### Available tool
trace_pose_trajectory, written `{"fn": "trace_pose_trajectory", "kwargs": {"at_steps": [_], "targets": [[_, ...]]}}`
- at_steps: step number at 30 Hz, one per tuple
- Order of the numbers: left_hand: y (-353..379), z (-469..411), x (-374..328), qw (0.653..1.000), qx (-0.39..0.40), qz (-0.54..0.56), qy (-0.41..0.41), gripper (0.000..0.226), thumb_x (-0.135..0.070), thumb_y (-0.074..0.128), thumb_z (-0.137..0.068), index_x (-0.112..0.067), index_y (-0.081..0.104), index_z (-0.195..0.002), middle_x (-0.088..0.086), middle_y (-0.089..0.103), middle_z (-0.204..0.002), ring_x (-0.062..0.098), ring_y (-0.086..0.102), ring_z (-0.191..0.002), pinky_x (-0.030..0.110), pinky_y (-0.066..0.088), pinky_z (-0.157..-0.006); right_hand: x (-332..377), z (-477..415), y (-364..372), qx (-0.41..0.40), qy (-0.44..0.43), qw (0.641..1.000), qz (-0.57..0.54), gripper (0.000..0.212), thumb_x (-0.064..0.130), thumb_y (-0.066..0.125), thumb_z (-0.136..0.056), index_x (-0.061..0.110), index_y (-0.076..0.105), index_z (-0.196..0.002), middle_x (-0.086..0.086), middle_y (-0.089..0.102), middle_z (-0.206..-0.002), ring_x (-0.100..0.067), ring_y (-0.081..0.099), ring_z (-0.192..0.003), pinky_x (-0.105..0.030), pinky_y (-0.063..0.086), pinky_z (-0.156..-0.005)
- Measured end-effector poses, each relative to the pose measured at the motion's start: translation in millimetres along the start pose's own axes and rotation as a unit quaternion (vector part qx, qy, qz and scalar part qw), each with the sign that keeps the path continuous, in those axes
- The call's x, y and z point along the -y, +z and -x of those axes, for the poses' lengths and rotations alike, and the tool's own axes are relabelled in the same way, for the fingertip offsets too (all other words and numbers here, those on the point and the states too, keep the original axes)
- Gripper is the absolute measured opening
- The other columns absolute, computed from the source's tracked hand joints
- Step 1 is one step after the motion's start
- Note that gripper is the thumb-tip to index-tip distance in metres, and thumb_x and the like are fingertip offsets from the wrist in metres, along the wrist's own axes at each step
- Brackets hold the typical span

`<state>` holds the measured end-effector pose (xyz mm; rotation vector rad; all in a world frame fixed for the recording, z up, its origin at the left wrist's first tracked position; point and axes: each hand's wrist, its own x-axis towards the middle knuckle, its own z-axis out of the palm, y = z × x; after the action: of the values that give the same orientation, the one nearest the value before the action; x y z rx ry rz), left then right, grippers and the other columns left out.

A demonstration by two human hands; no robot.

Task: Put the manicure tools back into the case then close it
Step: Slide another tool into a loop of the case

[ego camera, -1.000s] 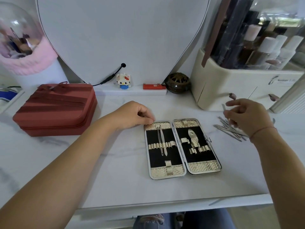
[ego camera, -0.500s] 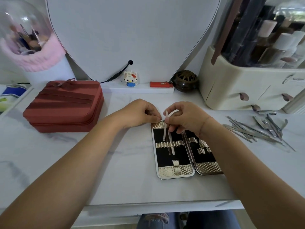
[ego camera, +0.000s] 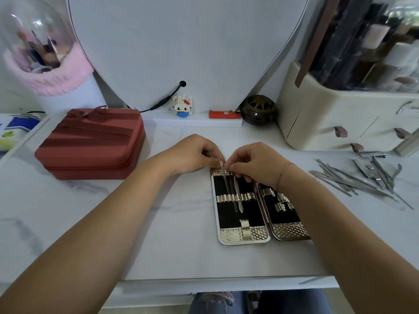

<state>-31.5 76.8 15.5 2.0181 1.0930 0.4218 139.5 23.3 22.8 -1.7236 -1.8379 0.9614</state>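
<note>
Soft, even daylight covers the marble table [ego camera: 113, 223]; shadows are faint. Wide-angle distortion bends the frame's edges, the glass dome [ego camera: 31, 37] shows glare, and far corners look blurry.

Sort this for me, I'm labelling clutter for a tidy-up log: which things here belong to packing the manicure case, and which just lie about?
Part of the job:
manicure case, open
slim tool going into the strap
loose tools at right
left hand, right hand

Just lying about:
red zip case
block figure
red lighter
dark round pot
cream organiser
</note>
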Motion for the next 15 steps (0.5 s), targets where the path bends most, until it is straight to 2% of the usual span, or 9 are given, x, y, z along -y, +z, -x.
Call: {"fn": "trace_pose_trajectory", "kwargs": {"at_steps": [2,5,8,10,15], "targets": [[0.3,-0.9,1.6,1.0,-0.001,0.004,-0.001,0.007,-0.013,0.07,-0.084,-0.011,0.074,-0.089,-0.022,0.055,-0.044,-0.007,0.047,-0.042,0.002,0.031,-0.045,0.2,0.3,0.0,0.01,0.001,1.0,0.023,0.018,0.009,0.056,-0.082,0.017,0.071,-0.079,0.003,0.061,-0.061,-0.007,0.05,-0.043,-0.02,0.043,-0.052],[0.6,-2.3,3.8,1.0,-0.002,0.004,0.0,0.005,-0.016,0.072,-0.082,-0.016,0.074,-0.086,-0.022,0.057,-0.047,-0.007,0.047,-0.045,0.002,0.031,-0.047,0.0,-0.4,0.1,0.001,0.001,0.999,0.036,0.017,0.012,0.054,-0.084,0.017,0.07,-0.081,0.003,0.062,-0.063,-0.003,0.051,-0.04,-0.02,0.043,-0.052],[0.6,-2.8,4.6,1.0,-0.002,0.006,0.001,0.002,-0.018,0.073,-0.081,-0.019,0.074,-0.082,-0.022,0.056,-0.048,-0.006,0.048,-0.047,0.003,0.032,-0.047,-1.3,-3.5,2.9,-0.041,-0.023,0.997,0.059,0.008,0.023,0.064,-0.082,0.018,0.069,-0.085,0.002,0.064,-0.07,-0.004,0.052,-0.048,-0.02,0.045,-0.055],[1.0,-3.2,5.3,1.0,-0.005,0.005,0.002,0.002,-0.02,0.074,-0.08,-0.021,0.074,-0.082,-0.021,0.057,-0.049,-0.006,0.048,-0.048,0.003,0.032,-0.048,-1.7,-7.1,4.3,-0.058,-0.027,0.996,0.07,0.013,0.029,0.069,-0.078,0.018,0.07,-0.085,0.003,0.063,-0.072,-0.005,0.052,-0.057,-0.02,0.044,-0.058],[1.7,-3.8,6.2,1.0,-0.006,0.006,0.001,0.002,-0.024,0.076,-0.078,-0.024,0.074,-0.079,-0.016,0.059,-0.054,-0.007,0.049,-0.051,0.004,0.034,-0.051,-1.8,-14.5,4.9,-0.056,-0.014,0.995,0.078,0.016,0.028,0.076,-0.07,0.02,0.068,-0.081,0.003,0.063,-0.072,-0.008,0.055,-0.062,-0.021,0.043,-0.06]]}}
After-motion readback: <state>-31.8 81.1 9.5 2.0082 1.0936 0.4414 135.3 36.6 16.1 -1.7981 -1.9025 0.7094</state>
